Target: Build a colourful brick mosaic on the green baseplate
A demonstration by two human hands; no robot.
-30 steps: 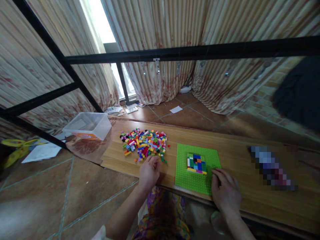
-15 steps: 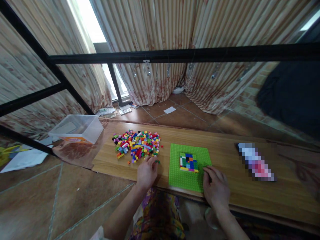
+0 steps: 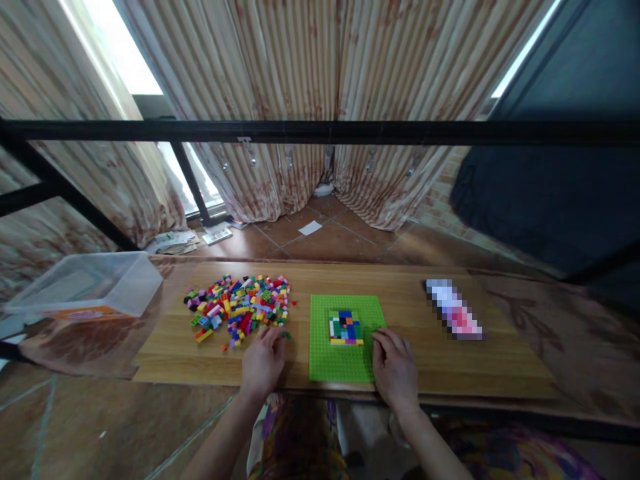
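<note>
A green baseplate [image 3: 325, 357] lies near the front edge of a wooden board [image 3: 410, 367]. A small block of mixed-colour bricks [image 3: 346, 328] is built on its middle. My right hand [image 3: 395, 367] rests on the plate's right front corner, fingers curled down onto it. A loose pile of small coloured bricks [image 3: 237, 307] lies to the left of the plate. My left hand [image 3: 263, 363] sits at the pile's near right edge, fingers bent over a few bricks; whether it holds one is hidden.
A clear plastic tub [image 3: 85, 290] stands at the board's left end. A blurred-out object [image 3: 455, 310] lies on the board to the right. A black metal bar [image 3: 320, 131] crosses in front of striped curtains [image 3: 310, 80]. Papers [image 3: 175, 241] lie on the tiled floor.
The view has swung to the right and up, so board and bricks sit further left and lower. Both hands keep their places at the pile and the plate's corner.
</note>
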